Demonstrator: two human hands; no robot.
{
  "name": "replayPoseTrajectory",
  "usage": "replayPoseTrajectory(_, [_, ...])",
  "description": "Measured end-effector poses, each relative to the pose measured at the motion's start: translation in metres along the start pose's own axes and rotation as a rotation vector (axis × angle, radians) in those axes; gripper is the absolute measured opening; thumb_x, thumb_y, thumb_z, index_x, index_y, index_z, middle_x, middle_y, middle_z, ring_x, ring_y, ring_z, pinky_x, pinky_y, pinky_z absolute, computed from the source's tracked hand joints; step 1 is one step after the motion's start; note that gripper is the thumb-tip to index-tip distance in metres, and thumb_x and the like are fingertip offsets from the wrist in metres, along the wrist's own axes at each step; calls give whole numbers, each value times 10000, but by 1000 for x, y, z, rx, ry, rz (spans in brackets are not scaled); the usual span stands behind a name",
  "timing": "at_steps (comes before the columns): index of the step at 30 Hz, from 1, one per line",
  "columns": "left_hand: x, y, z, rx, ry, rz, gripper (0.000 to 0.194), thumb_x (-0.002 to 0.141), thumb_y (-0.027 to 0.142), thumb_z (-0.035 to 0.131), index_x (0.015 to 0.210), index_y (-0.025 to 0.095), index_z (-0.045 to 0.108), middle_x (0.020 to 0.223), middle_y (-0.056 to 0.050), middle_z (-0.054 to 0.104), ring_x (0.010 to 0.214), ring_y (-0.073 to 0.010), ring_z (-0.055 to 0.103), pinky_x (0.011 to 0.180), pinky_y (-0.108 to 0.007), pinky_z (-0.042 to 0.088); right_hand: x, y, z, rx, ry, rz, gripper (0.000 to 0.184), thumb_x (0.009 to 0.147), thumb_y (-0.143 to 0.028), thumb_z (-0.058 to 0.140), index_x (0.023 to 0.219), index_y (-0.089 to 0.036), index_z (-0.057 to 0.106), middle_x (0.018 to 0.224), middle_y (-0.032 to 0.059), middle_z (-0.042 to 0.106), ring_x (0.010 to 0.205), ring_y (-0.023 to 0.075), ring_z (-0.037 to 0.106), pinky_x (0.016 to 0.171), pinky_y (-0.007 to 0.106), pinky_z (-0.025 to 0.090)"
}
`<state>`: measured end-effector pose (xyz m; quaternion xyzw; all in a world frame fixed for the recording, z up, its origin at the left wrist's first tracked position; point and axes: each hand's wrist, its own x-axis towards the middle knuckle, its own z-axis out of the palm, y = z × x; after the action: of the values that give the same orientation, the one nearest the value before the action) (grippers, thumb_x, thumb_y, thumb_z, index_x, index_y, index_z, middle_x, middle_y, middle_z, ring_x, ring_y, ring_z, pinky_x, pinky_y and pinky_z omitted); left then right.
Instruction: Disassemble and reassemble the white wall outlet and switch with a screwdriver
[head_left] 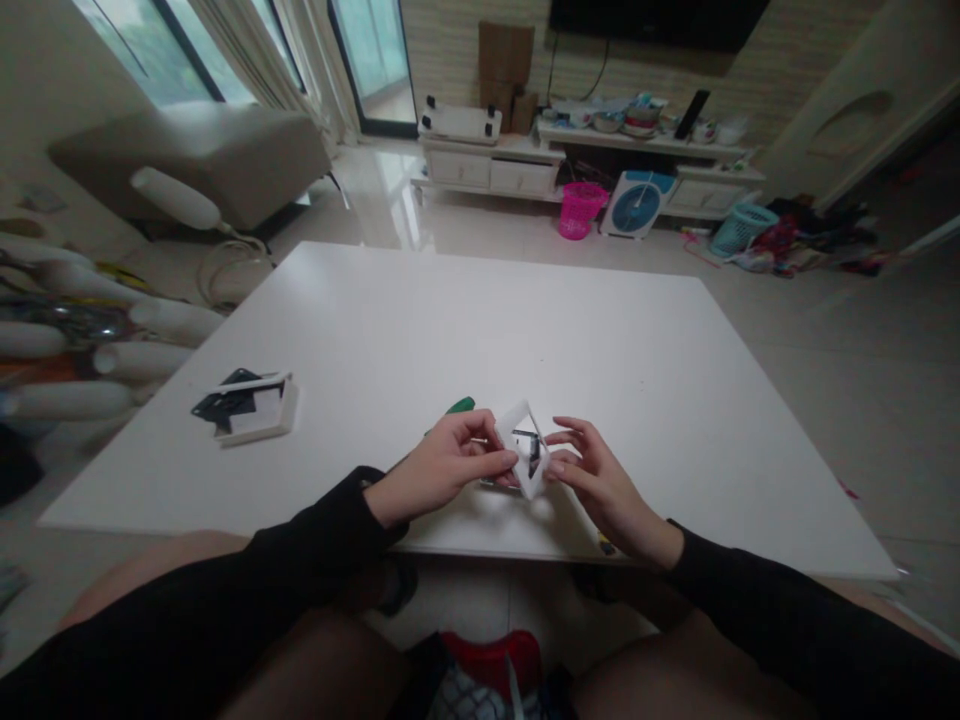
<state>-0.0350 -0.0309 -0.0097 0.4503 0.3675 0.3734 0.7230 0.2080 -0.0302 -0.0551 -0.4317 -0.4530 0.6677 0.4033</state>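
Observation:
My left hand [461, 458] pinches a small white plastic frame [532, 478] by its left side, thumb in front. The frame is tilted and has an angular opening, with dark and metallic parts showing in it. At its right edge, the thumb and fingers of my right hand [596, 482] take light hold, with the index finger lifted away. Behind my left hand a green handle [460, 405] lies on the table, partly hidden by the hand. Something thin under the frame, near the left fingers, cannot be made out.
On the white table [450, 310], an opened white box [259, 436] with dark flat pieces stands at left. A small yellow and black item [606, 545] lies by the front edge. White rounded posts [176, 200] crowd the left side. Beyond are a pink basket [581, 210] and a fan [636, 205].

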Motion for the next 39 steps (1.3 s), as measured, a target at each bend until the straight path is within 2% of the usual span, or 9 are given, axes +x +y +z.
replayPoseTrajectory(5, [-1, -9, 6, -4, -36, -29, 400, 802, 377, 892, 816, 163, 555, 845, -43, 766, 759, -151, 757, 723, -261, 598, -4, 1, -1, -331, -110, -202, 715, 760, -396, 909, 1358, -344, 521, 1428, 103, 542, 1259, 298, 595, 898, 421, 582])
replayPoseTrajectory(9, [-2, -12, 12, 49, -51, -23, 332, 787, 337, 885, 799, 141, 617, 873, -32, 730, 769, -141, 719, 733, -263, 568, -10, -3, 0, -542, -175, -317, 810, 747, -338, 917, 1426, -340, 476, 1423, 103, 538, 1275, 316, 581, 980, 478, 556])
replayPoseTrajectory(12, [-1, -9, 9, 145, -76, -33, 300, 797, 336, 854, 833, 143, 626, 873, -27, 705, 787, -147, 690, 754, -285, 544, -10, -6, 1, -657, -164, -401, 787, 759, -283, 886, 1429, -318, 474, 1399, 107, 536, 1254, 317, 580, 971, 486, 557])
replayPoseTrajectory(16, [0, -1, -12, 454, -95, -48, 436, 753, 333, 877, 920, 205, 495, 924, -14, 676, 832, -188, 680, 752, -330, 545, -2, -6, -6, -757, -164, -506, 801, 764, -208, 838, 1454, -317, 448, 1409, 110, 533, 1296, 328, 555, 1016, 518, 544])
replayPoseTrajectory(20, [3, -9, -35, 846, 23, 88, 627, 690, 314, 908, 1155, 223, 497, 1245, -95, 597, 1104, -274, 641, 892, -423, 567, 12, -2, -16, -912, -265, -608, 829, 760, -155, 805, 1481, -308, 426, 1484, 138, 493, 1399, 351, 487, 1153, 600, 443])
replayPoseTrajectory(23, [7, -25, -42, 960, -17, 176, 891, 691, 294, 907, 1422, 234, 401, 1459, -151, 492, 1327, -332, 559, 1079, -498, 513, 21, 2, -20, -966, -346, -615, 824, 767, -149, 790, 1488, -294, 420, 1503, 160, 479, 1404, 350, 491, 1143, 592, 454])
replayPoseTrajectory(27, [12, -39, -39, 1096, -57, 206, 985, 671, 242, 894, 1491, 197, 349, 1529, -200, 455, 1467, -377, 451, 1223, -550, 387, 31, 5, -21, -1023, -439, -576, 846, 747, -166, 818, 1488, -296, 432, 1518, 165, 504, 1410, 368, 504, 1129, 615, 439])
replayPoseTrajectory(32, [17, -42, -37, 1176, -81, 153, 877, 701, 286, 874, 1431, 161, 403, 1480, -205, 507, 1446, -385, 478, 1216, -549, 397, 36, 10, -24, -1057, -461, -530, 863, 752, -197, 840, 1504, -315, 432, 1543, 158, 531, 1429, 383, 504, 1117, 648, 413])
replayPoseTrajectory(39, [18, -40, -40, 1205, -111, 165, 759, 750, 296, 834, 1390, 177, 444, 1419, -167, 541, 1373, -351, 530, 1190, -515, 426, 38, 19, -27, -965, -447, -552, 829, 760, -215, 849, 1483, -289, 450, 1510, 157, 532, 1407, 345, 510, 1152, 592, 431])
